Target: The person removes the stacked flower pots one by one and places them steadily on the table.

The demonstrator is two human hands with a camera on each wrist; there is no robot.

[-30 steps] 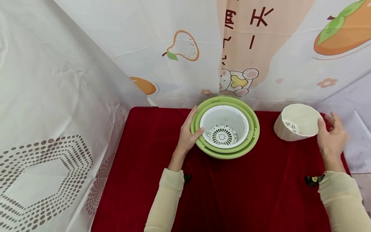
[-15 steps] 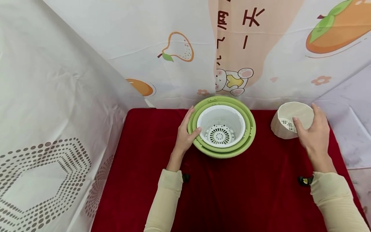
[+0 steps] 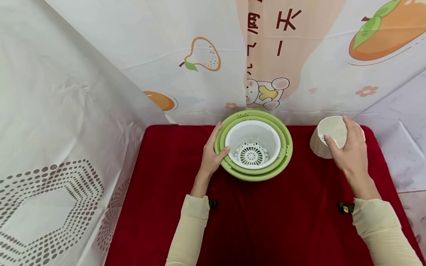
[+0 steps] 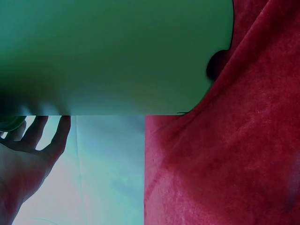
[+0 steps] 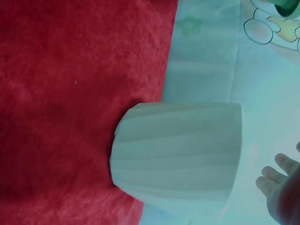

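Observation:
A stack of nested flowerpots stands at the table's back: a large green flowerpot (image 3: pixel 288 147) outside, a smaller green one within it, and a white flowerpot (image 3: pixel 254 131) with a slotted bottom innermost. My left hand (image 3: pixel 211 153) grips the stack's left rim, thumb over the edge and fingers along the outer wall. In the left wrist view the green wall fills the upper part. To the right stands a cream ribbed flowerpot (image 3: pixel 320 147) with a perforated bottom. My right hand (image 3: pixel 351 153) is over its near right rim, fingers spread; the right wrist view shows that hand apart from the pot.
A red cloth (image 3: pixel 266 221) covers the table. Right behind the pots hangs a printed white curtain (image 3: pixel 199 88), and another white sheet (image 3: pixel 66 111) hangs at the left. Dark wrist-camera mounts (image 3: pixel 345 208) show at the cuffs.
My right hand has moved left, from the cream flowerpot's right side to over its rim. The left hand keeps its hold on the green flowerpot. The head view has shifted slightly.

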